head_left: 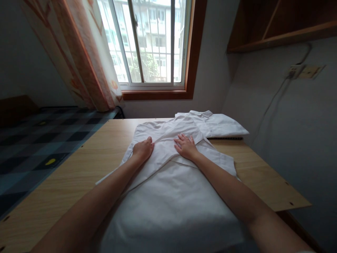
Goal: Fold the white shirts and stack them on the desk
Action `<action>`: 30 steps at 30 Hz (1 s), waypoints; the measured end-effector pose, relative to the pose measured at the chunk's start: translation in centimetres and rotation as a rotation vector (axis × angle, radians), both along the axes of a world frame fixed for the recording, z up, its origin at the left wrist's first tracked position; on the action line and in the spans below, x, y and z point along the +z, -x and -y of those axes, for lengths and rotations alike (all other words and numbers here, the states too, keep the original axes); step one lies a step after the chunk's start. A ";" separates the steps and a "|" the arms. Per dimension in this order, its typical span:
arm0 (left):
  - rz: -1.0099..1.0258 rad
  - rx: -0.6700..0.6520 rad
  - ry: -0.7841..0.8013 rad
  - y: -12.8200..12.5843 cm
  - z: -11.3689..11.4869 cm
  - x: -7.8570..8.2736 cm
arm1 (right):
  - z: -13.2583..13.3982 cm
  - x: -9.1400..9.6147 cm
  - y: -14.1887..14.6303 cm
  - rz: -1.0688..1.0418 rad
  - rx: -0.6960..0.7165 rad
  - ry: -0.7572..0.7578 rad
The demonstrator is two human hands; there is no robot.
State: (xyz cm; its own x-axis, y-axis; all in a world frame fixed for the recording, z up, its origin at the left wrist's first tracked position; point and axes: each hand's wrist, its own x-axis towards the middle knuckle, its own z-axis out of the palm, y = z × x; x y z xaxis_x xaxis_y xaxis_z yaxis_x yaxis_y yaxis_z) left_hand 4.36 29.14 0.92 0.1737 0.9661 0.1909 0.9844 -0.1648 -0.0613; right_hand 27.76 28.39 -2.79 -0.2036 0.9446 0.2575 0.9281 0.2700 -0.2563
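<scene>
A white short-sleeved shirt (168,186) lies spread over the wooden table, its lower part coming toward me. Across its upper part, a fold of cloth runs slantwise. My left hand (143,149) is closed on the shirt's fabric near the left side, thumb and fingers pinched together. On the right part of the same shirt, my right hand (185,146) rests flat with fingers spread. Just beyond it, a second white shirt (218,123) lies folded with its collar showing.
The wooden table (76,168) extends to both sides of the shirt. Something dark with a ridged edge (229,138) sits under the folded shirt. A checked bed (34,151) is at the left, a window (155,45) and curtain (79,52) ahead. A plugged-in cord (273,95) hangs at right.
</scene>
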 end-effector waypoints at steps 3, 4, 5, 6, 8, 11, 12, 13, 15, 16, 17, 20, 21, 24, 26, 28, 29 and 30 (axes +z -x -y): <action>-0.020 -0.013 -0.025 0.9 1.0 -0.1 | -0.5 -0.3 -0.8 0.016 -0.016 0.006; -0.016 -0.016 -0.034 1.1 1.2 -0.2 | -0.7 -0.4 -1.2 0.026 -0.029 0.003; -0.007 -0.020 -0.042 1.4 1.4 -0.2 | -0.9 -0.5 -1.6 0.036 -0.044 -0.001; 0.006 -0.022 -0.046 1.6 1.6 -0.3 | -1.2 -0.6 -2.1 0.046 -0.062 -0.006; 0.035 -0.029 -0.042 1.9 1.7 -0.4 | -1.8 -0.8 -3.2 0.060 -0.108 -0.016; 0.073 -0.060 -0.023 2.3 1.5 -0.4 | -2.5 -1.0 -4.6 0.072 -0.164 -0.023; 0.086 -0.074 -0.016 2.5 1.4 -0.4 | -2.6 -1.1 -5.0 0.074 -0.177 -0.022; 0.101 -0.089 -0.009 2.6 1.3 -0.4 | -2.8 -1.1 -5.3 0.075 -0.185 -0.020; 0.134 -0.113 0.015 2.9 1.0 -0.2 | -3.0 -1.2 -5.7 0.076 -0.189 -0.017; 0.152 -0.125 0.035 3.1 0.9 -0.2 | -3.0 -1.2 -5.9 0.075 -0.187 -0.018; 0.170 -0.138 0.058 3.4 0.8 -0.1 | -3.0 -1.2 -6.0 0.074 -0.181 -0.018; 0.221 -0.177 0.136 4.3 0.4 0.2 | -3.0 -1.1 -6.3 0.068 -0.147 -0.010; 0.241 -0.189 0.165 4.7 0.3 0.4 | -3.0 -1.0 -6.4 0.065 -0.136 -0.004; 0.318 -0.217 0.283 6.1 0.3 1.1 | -3.0 -0.9 -6.7 0.051 -0.118 0.011; 0.359 -0.228 0.385 7.1 0.5 1.7 | -3.0 -1.0 -6.8 0.044 -0.118 0.007; 0.374 -0.220 0.482 8.0 0.7 2.1 | -3.0 -1.0 -6.8 0.046 -0.118 -0.003; 0.377 -0.213 0.526 8.5 0.7 2.3 | -3.1 -1.1 -6.8 0.050 -0.119 -0.008; 0.381 -0.204 0.565 8.8 0.7 2.4 | -3.1 -1.1 -6.8 0.056 -0.119 -0.011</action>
